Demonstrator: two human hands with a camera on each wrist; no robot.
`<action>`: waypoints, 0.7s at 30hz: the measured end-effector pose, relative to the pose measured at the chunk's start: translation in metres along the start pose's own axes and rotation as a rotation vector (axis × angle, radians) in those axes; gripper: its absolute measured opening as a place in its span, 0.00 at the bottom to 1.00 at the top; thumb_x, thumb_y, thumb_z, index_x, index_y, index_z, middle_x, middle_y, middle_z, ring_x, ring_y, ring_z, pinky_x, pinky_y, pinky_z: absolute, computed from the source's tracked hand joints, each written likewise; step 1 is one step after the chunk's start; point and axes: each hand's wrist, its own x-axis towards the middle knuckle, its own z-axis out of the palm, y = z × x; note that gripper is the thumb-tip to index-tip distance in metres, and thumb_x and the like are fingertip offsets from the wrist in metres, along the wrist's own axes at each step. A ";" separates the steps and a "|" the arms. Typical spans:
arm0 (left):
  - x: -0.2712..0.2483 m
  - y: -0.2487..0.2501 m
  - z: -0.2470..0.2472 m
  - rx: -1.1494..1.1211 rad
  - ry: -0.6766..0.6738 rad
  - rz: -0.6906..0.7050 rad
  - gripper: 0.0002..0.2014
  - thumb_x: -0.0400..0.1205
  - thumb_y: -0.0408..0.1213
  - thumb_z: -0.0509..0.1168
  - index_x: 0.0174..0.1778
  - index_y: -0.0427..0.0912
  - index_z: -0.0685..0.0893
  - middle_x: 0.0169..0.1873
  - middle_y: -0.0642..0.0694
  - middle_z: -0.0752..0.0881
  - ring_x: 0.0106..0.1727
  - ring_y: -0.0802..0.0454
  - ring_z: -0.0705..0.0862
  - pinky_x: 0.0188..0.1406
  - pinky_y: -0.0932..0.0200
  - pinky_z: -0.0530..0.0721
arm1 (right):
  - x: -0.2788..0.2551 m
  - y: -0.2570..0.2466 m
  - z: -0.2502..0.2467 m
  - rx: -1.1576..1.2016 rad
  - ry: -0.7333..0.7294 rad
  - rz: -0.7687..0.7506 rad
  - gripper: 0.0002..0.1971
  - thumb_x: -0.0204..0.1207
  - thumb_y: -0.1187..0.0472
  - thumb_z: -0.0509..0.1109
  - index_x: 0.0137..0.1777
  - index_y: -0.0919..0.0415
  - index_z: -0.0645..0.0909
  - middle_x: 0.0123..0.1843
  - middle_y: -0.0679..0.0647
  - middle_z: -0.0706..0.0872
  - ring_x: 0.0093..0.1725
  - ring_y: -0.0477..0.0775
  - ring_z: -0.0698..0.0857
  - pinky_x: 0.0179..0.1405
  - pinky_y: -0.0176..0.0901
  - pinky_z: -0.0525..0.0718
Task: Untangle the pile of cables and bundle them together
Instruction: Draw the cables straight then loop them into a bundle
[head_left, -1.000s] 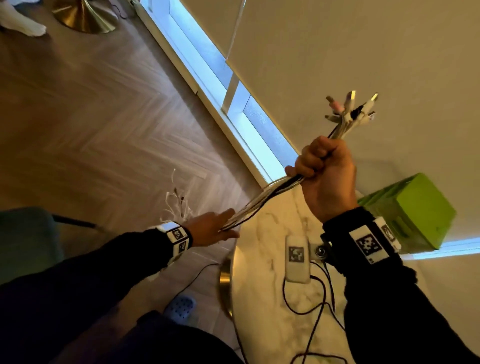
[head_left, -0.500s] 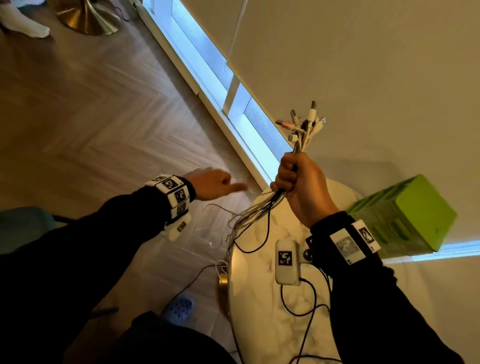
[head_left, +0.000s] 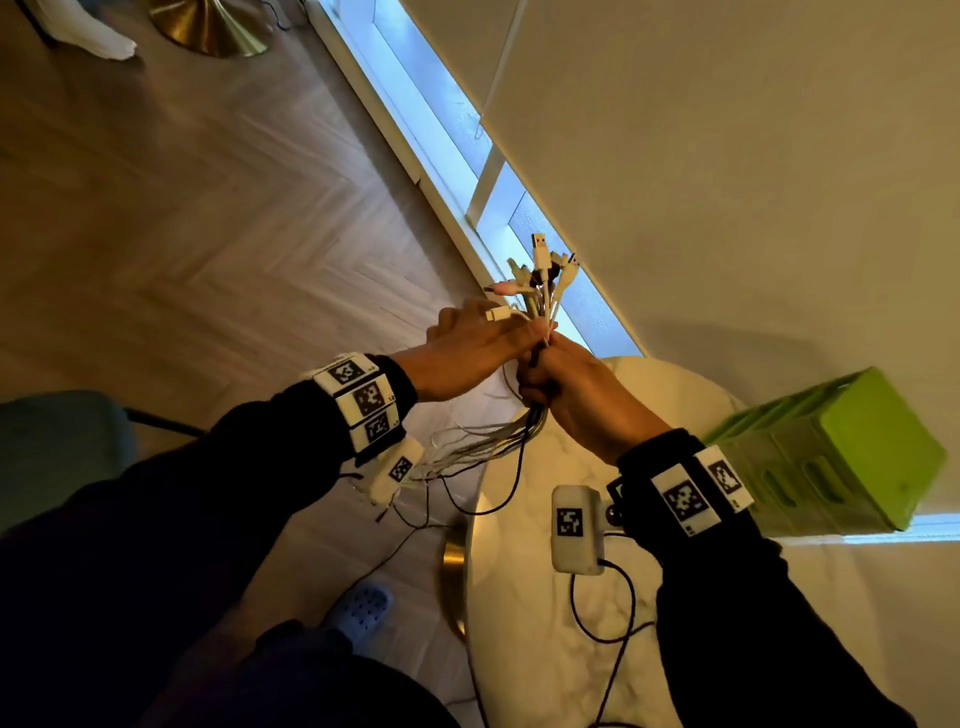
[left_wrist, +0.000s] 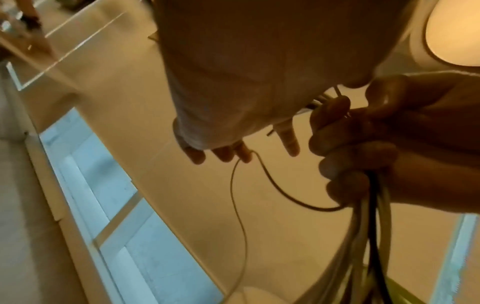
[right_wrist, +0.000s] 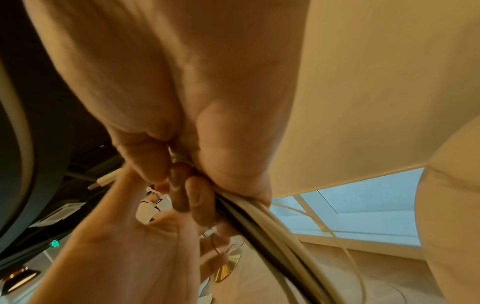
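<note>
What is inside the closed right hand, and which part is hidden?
The right hand grips the cable bundle: connector ends stick out above, loose cables hang below. The stretch inside the grip is covered by fingers.

A: What is the person wearing?
B: Black sleeves, white wristbands printed with black square codes, white camera boxes trailing black wires, and a blue perforated slipper.

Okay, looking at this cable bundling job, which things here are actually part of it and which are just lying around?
Part of the job:
- cable bundle, gripped by the right hand
- plug ends fanning out above the fist
- left hand, fingers straight, beside the plugs

Just lying about:
- green box on the marble table
- blue slipper
- brass base on the floor
</note>
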 end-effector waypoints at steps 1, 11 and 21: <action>-0.003 0.000 -0.004 0.060 0.010 -0.040 0.30 0.72 0.85 0.40 0.61 0.82 0.76 0.70 0.50 0.73 0.75 0.45 0.67 0.78 0.39 0.61 | 0.001 -0.001 -0.001 -0.068 -0.032 -0.005 0.02 0.68 0.66 0.57 0.39 0.59 0.68 0.31 0.49 0.66 0.31 0.47 0.62 0.30 0.40 0.62; -0.013 0.013 -0.021 -0.238 0.079 0.064 0.20 0.92 0.50 0.52 0.64 0.46 0.87 0.44 0.64 0.87 0.50 0.73 0.84 0.55 0.68 0.79 | 0.033 0.024 0.021 -0.219 -0.122 -0.082 0.07 0.78 0.73 0.70 0.52 0.61 0.81 0.46 0.57 0.85 0.46 0.44 0.86 0.48 0.41 0.86; -0.013 0.007 -0.048 -0.669 -0.104 -0.057 0.20 0.92 0.50 0.52 0.34 0.46 0.68 0.24 0.51 0.62 0.26 0.53 0.60 0.34 0.55 0.67 | 0.115 0.127 0.026 -0.945 -0.383 0.220 0.25 0.80 0.40 0.69 0.42 0.65 0.87 0.42 0.59 0.90 0.42 0.53 0.88 0.44 0.45 0.82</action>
